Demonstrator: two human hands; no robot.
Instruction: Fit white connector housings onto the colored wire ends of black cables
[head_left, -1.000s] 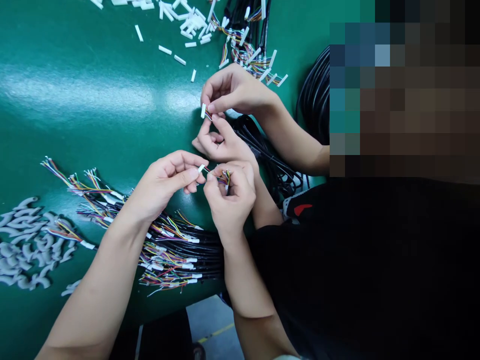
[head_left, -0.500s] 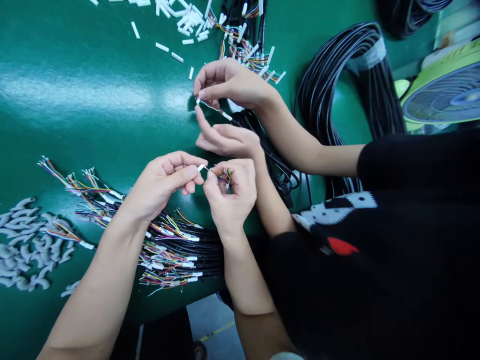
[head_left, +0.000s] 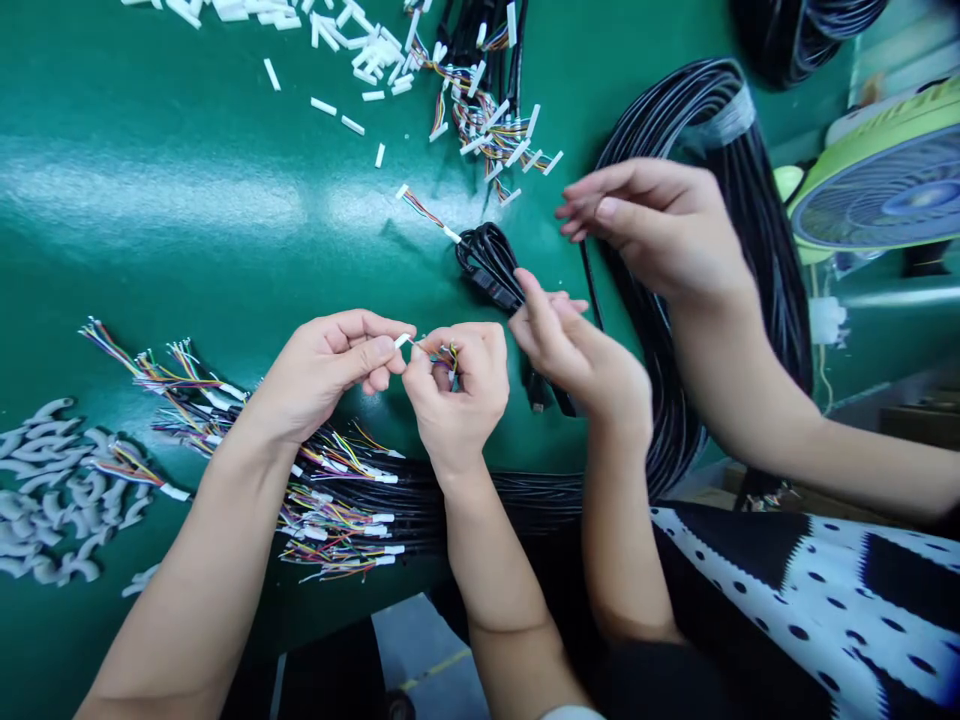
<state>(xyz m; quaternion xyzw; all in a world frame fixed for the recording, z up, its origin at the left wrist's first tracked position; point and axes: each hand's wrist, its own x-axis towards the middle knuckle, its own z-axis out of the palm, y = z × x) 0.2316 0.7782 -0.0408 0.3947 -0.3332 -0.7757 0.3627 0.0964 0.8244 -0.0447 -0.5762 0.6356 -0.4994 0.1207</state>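
Between the thumb and fingers of my left hand (head_left: 330, 365) is a small white connector housing (head_left: 402, 341). My right hand (head_left: 461, 395) is closed beside it, pinching thin coloured wires (head_left: 450, 356) whose ends point at the housing. Whether a wire tip sits inside the housing I cannot tell. Below my hands lies a bundle of black cables (head_left: 420, 500) with stripped coloured wires and white sleeves. Above them rests a coiled black cable (head_left: 487, 262), its white connector (head_left: 403, 191) lying on the green table.
A co-worker's two hands (head_left: 660, 235) are close on the right. Loose white housings (head_left: 375, 45) and wired connectors (head_left: 495, 130) lie at the top, grey curved pieces (head_left: 60, 490) at the left. A large black cable coil (head_left: 637, 130) and a green fan (head_left: 885, 190) stand right.
The co-worker's hands have let go of the coiled cable's connector and moved right, uncovering the coil. My hands keep nearly the same place and grip.
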